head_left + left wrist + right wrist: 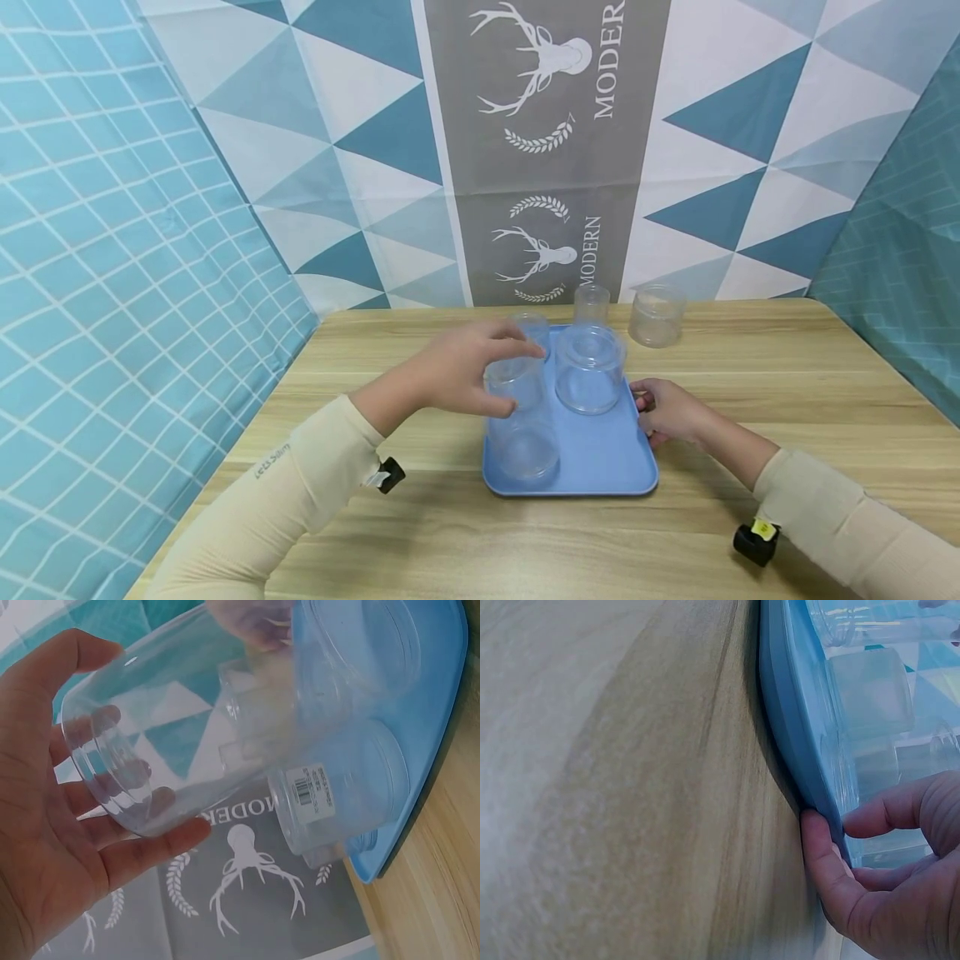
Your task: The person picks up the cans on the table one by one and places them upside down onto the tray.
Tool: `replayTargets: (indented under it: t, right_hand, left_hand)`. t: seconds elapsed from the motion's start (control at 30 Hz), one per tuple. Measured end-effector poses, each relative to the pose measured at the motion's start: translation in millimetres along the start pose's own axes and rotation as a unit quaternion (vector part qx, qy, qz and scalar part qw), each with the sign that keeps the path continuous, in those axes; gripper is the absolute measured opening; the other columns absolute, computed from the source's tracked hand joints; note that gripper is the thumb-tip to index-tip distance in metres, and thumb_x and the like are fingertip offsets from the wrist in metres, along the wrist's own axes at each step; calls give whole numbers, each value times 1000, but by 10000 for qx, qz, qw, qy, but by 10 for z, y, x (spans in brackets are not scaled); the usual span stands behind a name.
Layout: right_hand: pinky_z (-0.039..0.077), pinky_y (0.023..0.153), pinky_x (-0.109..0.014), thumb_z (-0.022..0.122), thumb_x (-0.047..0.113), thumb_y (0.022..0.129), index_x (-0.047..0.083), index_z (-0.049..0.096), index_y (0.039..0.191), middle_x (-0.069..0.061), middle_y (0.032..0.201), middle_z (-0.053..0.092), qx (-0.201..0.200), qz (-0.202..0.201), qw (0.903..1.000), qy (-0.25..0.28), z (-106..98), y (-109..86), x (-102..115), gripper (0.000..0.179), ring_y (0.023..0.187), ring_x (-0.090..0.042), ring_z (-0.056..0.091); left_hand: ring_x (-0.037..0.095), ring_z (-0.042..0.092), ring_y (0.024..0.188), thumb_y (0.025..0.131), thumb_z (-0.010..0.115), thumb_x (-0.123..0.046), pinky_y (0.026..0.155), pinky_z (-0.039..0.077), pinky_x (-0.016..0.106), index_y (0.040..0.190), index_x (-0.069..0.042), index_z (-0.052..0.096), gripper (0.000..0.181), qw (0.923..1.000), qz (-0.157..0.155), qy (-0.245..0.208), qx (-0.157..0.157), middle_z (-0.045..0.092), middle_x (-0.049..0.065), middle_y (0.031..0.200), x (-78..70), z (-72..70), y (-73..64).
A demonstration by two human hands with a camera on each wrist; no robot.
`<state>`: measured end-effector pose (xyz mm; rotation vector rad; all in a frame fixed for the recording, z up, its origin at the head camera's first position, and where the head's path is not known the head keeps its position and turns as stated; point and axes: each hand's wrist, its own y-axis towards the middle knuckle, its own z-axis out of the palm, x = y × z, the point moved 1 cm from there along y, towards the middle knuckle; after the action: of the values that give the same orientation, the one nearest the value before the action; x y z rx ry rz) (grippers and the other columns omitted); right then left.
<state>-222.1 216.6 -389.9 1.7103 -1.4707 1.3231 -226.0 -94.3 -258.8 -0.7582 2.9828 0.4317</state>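
My left hand (476, 367) curls around the upper end of a tall clear plastic jar (525, 454), whose base stands at the front left of a blue tray (600, 462). Through its wall, the left wrist view shows fingers behind the jar. With thumb inside and fingers outside, my right hand (671, 410) pinches the tray's right rim. A wide clear jar (588, 387) sits on the tray's right half. Behind the tall one is another clear jar (529, 327), partly hidden by my left fingers.
A narrow clear jar (592, 302) stands at the tray's far edge. Off the tray, another wide clear jar (657, 321) is on the wooden table (787, 375) at the back right. A patterned cloth (547, 167) hangs behind the table, with blue checked cloth (112, 208) on the left.
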Motion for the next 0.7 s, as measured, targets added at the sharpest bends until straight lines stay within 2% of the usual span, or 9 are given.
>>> replayTargets:
  t: [0.13,0.37,0.5,0.7]
  right_hand:
    - [59,60,-41,51,-13,68,-24,25,137,-20,99,45,-15,-4,10000,-9,-3,7,-8,75,78,-24,55]
    - [58,60,-40,51,-13,68,-23,26,137,-20,100,45,-47,2,10000,-17,-4,11,-23,74,78,-23,55]
    - [58,60,-41,51,-13,69,-23,26,137,-19,100,45,-49,2,10000,-22,-11,12,-29,73,78,-23,54]
    - [58,60,-41,51,-13,68,-23,26,137,-20,100,46,-43,-3,10000,-18,-13,21,-49,74,78,-23,54]
  left_hand:
    - [17,57,104,74,72,-37,77,52,33,129,-22,64,58,9995,92,280,101,58,3,123,-42,24,11]
    - [19,57,107,73,74,-37,83,51,34,128,-22,64,58,9979,379,522,96,58,5,123,-61,79,35]
    - [19,57,109,72,74,-38,84,52,35,129,-24,63,59,9970,370,661,173,57,5,124,-75,99,48]
    - [20,56,112,72,74,-39,78,53,35,129,-26,63,59,9960,300,793,299,56,4,127,-79,141,59]
